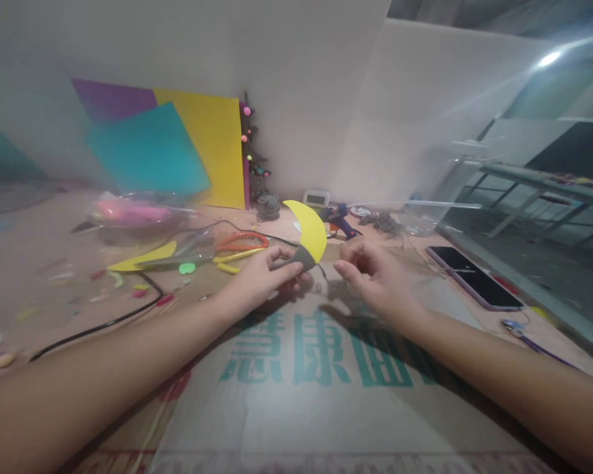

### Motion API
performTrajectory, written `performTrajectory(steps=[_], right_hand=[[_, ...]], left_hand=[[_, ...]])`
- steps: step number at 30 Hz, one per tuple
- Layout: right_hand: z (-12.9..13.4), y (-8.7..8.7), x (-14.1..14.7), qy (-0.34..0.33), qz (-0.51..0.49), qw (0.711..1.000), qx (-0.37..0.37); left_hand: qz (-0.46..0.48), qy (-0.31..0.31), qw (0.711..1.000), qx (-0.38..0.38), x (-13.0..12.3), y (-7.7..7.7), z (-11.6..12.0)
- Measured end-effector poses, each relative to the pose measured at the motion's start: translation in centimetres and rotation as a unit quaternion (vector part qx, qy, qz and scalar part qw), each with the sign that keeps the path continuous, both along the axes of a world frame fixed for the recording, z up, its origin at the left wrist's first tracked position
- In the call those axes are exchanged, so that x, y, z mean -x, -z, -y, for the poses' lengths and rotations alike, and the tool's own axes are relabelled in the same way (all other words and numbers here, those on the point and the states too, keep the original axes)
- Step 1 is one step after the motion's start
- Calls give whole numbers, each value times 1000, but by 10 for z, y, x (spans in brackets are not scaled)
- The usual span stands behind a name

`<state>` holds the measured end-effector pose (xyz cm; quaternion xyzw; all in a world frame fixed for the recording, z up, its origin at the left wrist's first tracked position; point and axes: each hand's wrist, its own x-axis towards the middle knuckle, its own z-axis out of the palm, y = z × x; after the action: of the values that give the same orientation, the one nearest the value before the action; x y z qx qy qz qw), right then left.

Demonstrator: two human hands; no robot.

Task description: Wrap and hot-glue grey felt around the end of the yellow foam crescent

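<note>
A yellow crescent moon shape (313, 230), apparently cut from paper or thin foam, stands upright with a dark grey piece (305, 258) at its lower end. My left hand (277, 270) is closed on that grey piece between thumb and fingers. Just below it hangs a short dark strand (323, 272). To the right, apart from the moon, my right hand (368, 271) has its thumb and fingers curled into a pinch. Whatever its fingertips hold, if anything, is too small to make out. Both hands are above a covered work surface with large green printed characters (319, 349).
Behind my hands are scissors with orange and yellow handles (242, 240), a blue glue gun (343, 222) and a small white digital display (316, 198). A phone (474, 276) lies right. Coloured sheets (148, 145) lean on the wall; a black cable (103, 324) and scraps lie left.
</note>
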<state>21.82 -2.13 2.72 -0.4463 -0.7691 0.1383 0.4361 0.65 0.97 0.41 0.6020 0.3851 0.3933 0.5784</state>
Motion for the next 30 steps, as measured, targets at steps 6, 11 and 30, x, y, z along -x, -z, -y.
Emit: performTrajectory(steps=[6, 11, 30], right_hand=[[-7, 11, 7, -67, -111, 957, 261], [-4, 15, 8, -29, 40, 990, 136], [10, -14, 2, -100, 341, 918, -178]], left_hand=[[-5, 9, 1000, 4, -1, -1, 2], [11, 16, 1000, -18, -2, 4, -1], [-205, 31, 963, -173, -1, -2, 6]])
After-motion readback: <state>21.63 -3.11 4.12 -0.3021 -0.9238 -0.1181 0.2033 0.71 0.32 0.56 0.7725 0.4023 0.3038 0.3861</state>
